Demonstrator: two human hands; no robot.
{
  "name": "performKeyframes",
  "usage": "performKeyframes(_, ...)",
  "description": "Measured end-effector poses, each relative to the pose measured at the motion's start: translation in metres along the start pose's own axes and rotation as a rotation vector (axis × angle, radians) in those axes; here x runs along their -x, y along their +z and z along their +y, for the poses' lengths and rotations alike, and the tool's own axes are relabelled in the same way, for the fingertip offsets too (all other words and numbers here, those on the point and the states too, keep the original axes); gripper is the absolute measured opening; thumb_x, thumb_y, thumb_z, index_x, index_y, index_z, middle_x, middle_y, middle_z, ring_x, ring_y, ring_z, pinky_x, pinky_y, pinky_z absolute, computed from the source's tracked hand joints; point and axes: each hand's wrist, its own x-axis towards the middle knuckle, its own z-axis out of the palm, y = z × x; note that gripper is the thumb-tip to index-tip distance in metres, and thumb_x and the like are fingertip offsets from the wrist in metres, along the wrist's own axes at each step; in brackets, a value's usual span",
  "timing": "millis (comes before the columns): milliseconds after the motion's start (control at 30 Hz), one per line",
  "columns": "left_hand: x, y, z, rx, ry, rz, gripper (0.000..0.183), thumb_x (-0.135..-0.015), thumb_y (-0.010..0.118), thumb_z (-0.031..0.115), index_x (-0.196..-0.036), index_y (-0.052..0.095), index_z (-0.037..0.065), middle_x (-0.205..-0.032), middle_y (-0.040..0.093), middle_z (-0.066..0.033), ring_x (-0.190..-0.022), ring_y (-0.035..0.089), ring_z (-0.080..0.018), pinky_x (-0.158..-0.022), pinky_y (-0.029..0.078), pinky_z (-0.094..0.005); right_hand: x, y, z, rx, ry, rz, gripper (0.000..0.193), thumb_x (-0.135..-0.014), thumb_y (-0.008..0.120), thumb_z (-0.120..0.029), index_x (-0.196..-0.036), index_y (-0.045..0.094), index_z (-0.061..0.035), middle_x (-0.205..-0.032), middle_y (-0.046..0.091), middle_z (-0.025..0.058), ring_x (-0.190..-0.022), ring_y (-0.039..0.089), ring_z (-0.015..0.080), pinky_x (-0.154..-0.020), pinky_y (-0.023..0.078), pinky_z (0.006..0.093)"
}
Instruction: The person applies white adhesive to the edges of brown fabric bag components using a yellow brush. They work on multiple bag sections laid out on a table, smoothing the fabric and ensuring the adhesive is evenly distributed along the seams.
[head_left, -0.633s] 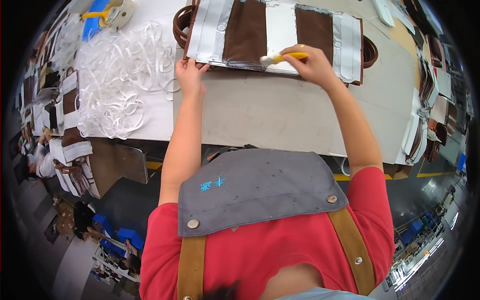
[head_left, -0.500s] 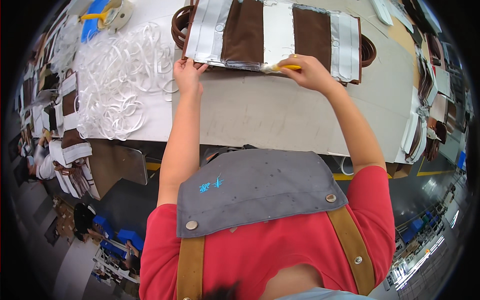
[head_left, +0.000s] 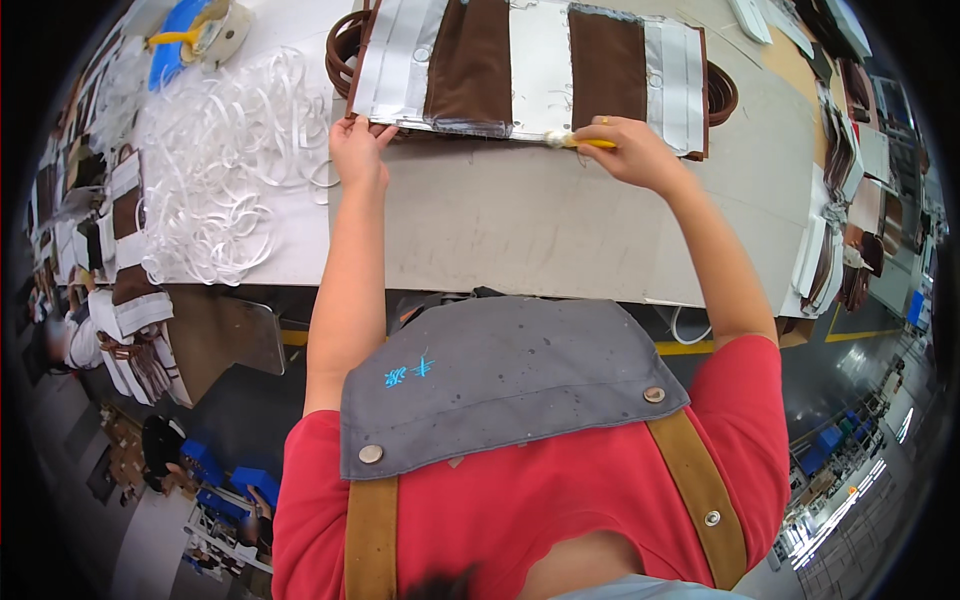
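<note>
A flat bag panel (head_left: 540, 75) of brown and white bands lies across the far part of the table, with coiled brown straps (head_left: 347, 50) sticking out at its ends. My left hand (head_left: 360, 148) pinches the panel's near left corner between thumb and fingers. In my right hand (head_left: 637, 150) is a small brush (head_left: 596, 143) with a yellow handle. Its pale bristles touch the panel's near edge, right of the middle, at the white band. A whitish, wet-looking smear runs along that edge on the left brown band.
Left of the panel lies a heap of white ribbon (head_left: 220, 170). Beyond it stands a whitish pot (head_left: 222, 35) with a yellow-handled tool, beside a blue object (head_left: 172, 60). Stacked brown and white pieces (head_left: 828, 250) line the right side. Co-workers sit at the far left.
The brush in my right hand has moved right along the panel's near edge, from the left brown band's end across the white band. My left hand keeps its hold on the corner.
</note>
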Motion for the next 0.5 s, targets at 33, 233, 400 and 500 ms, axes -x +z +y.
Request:
performKeyframes(33,0.001,0.0,-0.001,-0.006,0.001,0.004,0.018,-0.088,0.04,0.003,-0.103,0.036,-0.008,-0.096,0.051,-0.0167,-0.079,0.06,-0.0233,-0.066,0.056,-0.0337,0.004,-0.005,0.004,0.026,0.028,-0.03,0.014,-0.081,0.058,-0.018,-0.087,0.064,-0.0062,-0.075,0.06,0.0078,-0.067,0.057,0.0248,-0.061,0.045,0.0311)
performKeyframes(233,-0.003,-0.003,-0.001,0.012,0.016,-0.014,0.018,-0.088,0.039,0.002,-0.102,0.036,-0.008,-0.096,0.051,-0.0169,-0.08,0.06,-0.0242,-0.067,0.056,-0.0348,0.005,-0.015,-0.01,-0.205,0.164,0.199,0.014,-0.081,0.058,-0.017,-0.086,0.064,-0.0057,-0.077,0.061,0.009,-0.067,0.058,0.0251,-0.061,0.045,0.0307)
performKeyframes(400,-0.003,0.0,0.002,-0.008,0.018,-0.01,0.018,-0.088,0.039,0.003,-0.102,0.036,-0.007,-0.096,0.051,-0.0166,-0.081,0.06,-0.0244,-0.068,0.056,-0.0355,0.015,-0.008,0.015,-0.147,0.241,0.219,0.016,-0.08,0.058,-0.017,-0.085,0.063,-0.003,-0.076,0.062,0.0119,-0.064,0.058,0.0237,-0.059,0.045,0.0306)
performKeyframes(500,-0.002,-0.004,0.0,-0.026,0.024,0.0,0.018,-0.088,0.04,0.003,-0.102,0.037,-0.007,-0.095,0.051,-0.016,-0.081,0.06,-0.0239,-0.068,0.056,-0.0357,0.016,-0.032,0.01,-0.161,0.367,0.322,0.018,-0.08,0.056,-0.018,-0.081,0.062,-0.001,-0.064,0.06,0.0119,-0.055,0.055,0.0229,-0.054,0.044,0.0296)
